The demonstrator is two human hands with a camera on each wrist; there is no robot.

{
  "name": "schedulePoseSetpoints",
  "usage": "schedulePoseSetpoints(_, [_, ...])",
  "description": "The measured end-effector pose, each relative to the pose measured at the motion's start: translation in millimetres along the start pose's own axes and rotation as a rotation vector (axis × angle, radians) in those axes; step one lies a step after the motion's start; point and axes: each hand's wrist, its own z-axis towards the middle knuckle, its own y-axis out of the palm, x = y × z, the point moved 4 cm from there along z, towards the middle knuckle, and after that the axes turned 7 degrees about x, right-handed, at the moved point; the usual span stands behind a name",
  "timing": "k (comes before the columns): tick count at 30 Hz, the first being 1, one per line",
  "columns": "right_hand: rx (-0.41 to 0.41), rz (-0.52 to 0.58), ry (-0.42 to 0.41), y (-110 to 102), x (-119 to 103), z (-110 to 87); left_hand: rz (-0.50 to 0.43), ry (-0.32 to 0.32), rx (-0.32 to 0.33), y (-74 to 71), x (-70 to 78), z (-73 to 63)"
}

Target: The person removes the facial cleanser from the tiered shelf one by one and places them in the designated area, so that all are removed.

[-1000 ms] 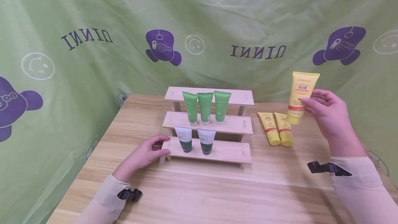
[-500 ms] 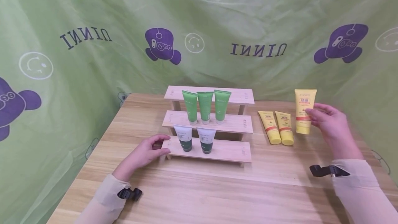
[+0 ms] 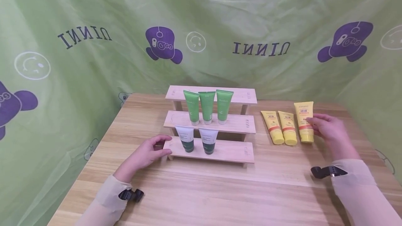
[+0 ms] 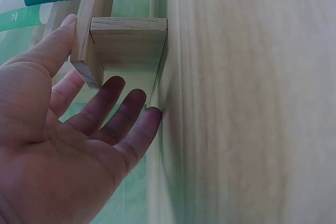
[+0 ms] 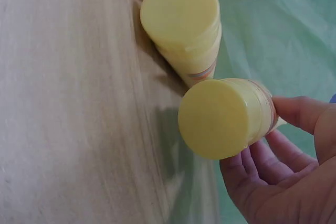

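Observation:
My right hand (image 3: pixel 331 132) pinches a yellow squeeze tube (image 3: pixel 304 121) between thumb and fingers, cap end down, low over the table. Its round cap (image 5: pixel 212 119) faces the camera in the right wrist view, with a shadow below. Beside it on the left, two matching yellow tubes (image 3: pixel 272 128) lie on the table. My left hand (image 3: pixel 146 153) is at the left end of the bottom step of a wooden stand (image 3: pixel 233 152). In the left wrist view the thumb touches the board's edge, while the other fingers (image 4: pixel 131 124) spread loosely beneath.
Three green tubes (image 3: pixel 207 107) stand on the middle step. Two white and dark green tubes (image 3: pixel 208 141) stand on the bottom step. The wooden table (image 3: pixel 220 194) reaches back to a green printed curtain (image 3: pixel 213 6).
My right hand has lowered the yellow tube from above the table to beside the two lying ones. The left hand keeps its place at the stand.

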Motion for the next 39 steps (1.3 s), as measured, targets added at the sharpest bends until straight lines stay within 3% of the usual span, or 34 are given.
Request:
schedulePoseSetpoints(6, [0.027,-0.027,0.02,-0.5,4.7,2.9,-0.016,0.022,0.005,1.9,-22.5,6.3])
schedulePoseSetpoints(18, [-0.003,-0.056,0.056,1.6,11.3,9.8,-0.021,0.002,0.005,1.8,-25.6,6.4])
schedulePoseSetpoints(22, [-0.038,-0.025,0.078,3.1,14.3,9.6,-0.023,-0.007,0.002,2.5,-19.1,5.0])
schedulePoseSetpoints(28, [-0.102,0.132,0.164,6.3,17.3,7.6,-0.02,0.01,-0.006,-1.9,11.5,-3.4])
schedulePoseSetpoints(30, [-0.118,0.162,0.185,7.4,17.1,7.0,-0.012,0.009,-0.005,-2.3,15.0,-4.7])
schedulePoseSetpoints(37, [-0.119,-0.008,0.114,7.5,15.5,5.5,-0.014,0.0,0.006,1.6,-12.2,2.3])
schedulePoseSetpoints(39, [-0.118,0.001,0.12,6.2,17.0,3.0,-0.022,0.004,0.004,1.9,-19.1,4.6])
